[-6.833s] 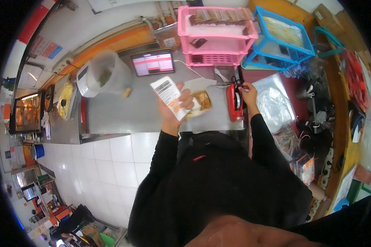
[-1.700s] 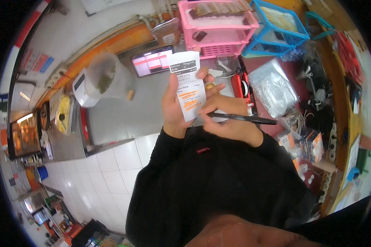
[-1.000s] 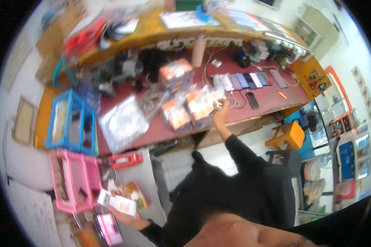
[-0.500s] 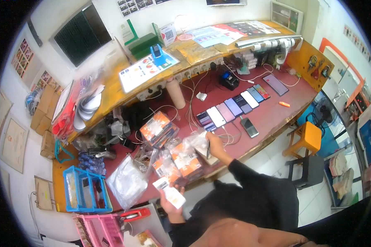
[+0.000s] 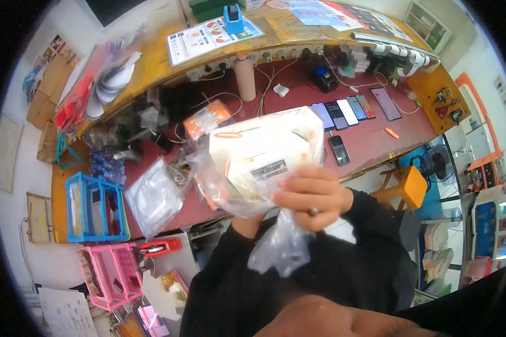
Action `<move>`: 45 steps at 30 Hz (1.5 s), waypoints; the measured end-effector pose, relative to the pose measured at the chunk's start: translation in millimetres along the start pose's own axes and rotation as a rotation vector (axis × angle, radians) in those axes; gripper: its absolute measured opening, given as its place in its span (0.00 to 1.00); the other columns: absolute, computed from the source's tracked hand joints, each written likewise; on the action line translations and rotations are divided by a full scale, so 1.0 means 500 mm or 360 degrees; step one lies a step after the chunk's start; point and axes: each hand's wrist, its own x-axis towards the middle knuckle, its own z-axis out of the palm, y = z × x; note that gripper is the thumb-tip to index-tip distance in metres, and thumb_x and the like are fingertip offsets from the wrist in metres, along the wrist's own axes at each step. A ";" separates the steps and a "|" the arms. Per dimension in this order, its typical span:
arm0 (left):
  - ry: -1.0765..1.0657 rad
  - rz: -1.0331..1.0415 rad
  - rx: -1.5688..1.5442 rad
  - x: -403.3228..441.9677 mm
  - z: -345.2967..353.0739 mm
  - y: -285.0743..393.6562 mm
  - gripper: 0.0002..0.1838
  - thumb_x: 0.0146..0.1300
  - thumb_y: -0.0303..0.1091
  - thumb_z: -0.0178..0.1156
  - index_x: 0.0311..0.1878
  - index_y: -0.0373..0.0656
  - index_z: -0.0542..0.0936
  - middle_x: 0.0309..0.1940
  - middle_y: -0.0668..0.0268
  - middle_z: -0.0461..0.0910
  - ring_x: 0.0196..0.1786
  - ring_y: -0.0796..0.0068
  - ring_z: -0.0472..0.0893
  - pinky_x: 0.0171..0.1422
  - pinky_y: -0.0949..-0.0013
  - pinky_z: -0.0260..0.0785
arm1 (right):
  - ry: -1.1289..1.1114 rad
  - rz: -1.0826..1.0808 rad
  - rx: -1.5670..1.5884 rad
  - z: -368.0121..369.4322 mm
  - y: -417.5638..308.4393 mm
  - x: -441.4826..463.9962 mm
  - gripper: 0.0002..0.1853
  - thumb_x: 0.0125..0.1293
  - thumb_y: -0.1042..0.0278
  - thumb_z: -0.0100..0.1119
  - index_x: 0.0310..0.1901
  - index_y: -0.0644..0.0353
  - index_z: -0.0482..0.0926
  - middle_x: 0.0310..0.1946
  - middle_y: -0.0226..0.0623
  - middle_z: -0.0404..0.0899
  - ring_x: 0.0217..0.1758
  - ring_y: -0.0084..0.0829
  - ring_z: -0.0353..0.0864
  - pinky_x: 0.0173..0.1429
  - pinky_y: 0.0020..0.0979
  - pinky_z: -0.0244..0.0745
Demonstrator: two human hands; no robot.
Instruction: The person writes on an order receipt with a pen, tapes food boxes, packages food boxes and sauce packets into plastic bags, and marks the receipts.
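Note:
My right hand (image 5: 315, 196), with a ring on one finger, is closed on a clear plastic bag (image 5: 281, 244) whose loose end hangs below the fingers. Inside the bag, or just behind its film, is a cream-white printed item (image 5: 258, 135) with red-orange oval marks and a dark label. I cannot tell whether it is a pad or a box. Only the wrist of my left hand (image 5: 248, 224) shows under the bag; its fingers are hidden behind it. Orange-and-white packs (image 5: 208, 121) in clear wrap lie on the desk behind, partly covered.
A row of phones (image 5: 348, 112) lies on the dark red desk (image 5: 292, 78), with another phone (image 5: 339, 150) in front. Clear plastic bags (image 5: 157, 194), a blue basket (image 5: 93, 238) and a pink basket (image 5: 115, 275) stand left. A pink bottle (image 5: 244, 78) is under the shelf.
The bagged cream-white item has come up in front of the camera. My right hand has gone from holding a pen at the desk to gripping the bag. My left hand is now mostly hidden.

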 end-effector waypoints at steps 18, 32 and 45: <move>0.0119 0.0252 -0.0014 0.020 0.150 -0.047 0.25 0.73 0.46 0.42 0.64 0.39 0.64 0.58 0.53 0.71 0.59 0.51 0.73 0.63 0.44 0.67 | -0.0015 -0.0220 0.0255 -0.105 0.129 -0.071 0.09 0.51 0.72 0.57 0.22 0.56 0.66 0.31 0.44 0.80 0.29 0.36 0.79 0.37 0.35 0.77; 0.0805 0.1001 0.0333 0.002 -0.037 -0.054 0.23 0.74 0.47 0.39 0.64 0.45 0.68 0.44 0.58 0.77 0.45 0.59 0.79 0.49 0.55 0.75 | 0.0340 0.1659 -0.0406 -0.568 0.913 -0.177 0.08 0.63 0.68 0.60 0.28 0.56 0.74 0.21 0.23 0.70 0.25 0.18 0.69 0.29 0.22 0.64; 0.0919 0.1438 0.0016 -0.131 -0.065 -0.078 0.20 0.70 0.43 0.46 0.60 0.44 0.71 0.53 0.62 0.77 0.53 0.61 0.77 0.59 0.57 0.69 | 0.0964 0.1670 -0.0303 -0.499 1.495 -0.545 0.09 0.65 0.65 0.58 0.32 0.59 0.71 0.36 0.40 0.79 0.36 0.34 0.79 0.45 0.38 0.78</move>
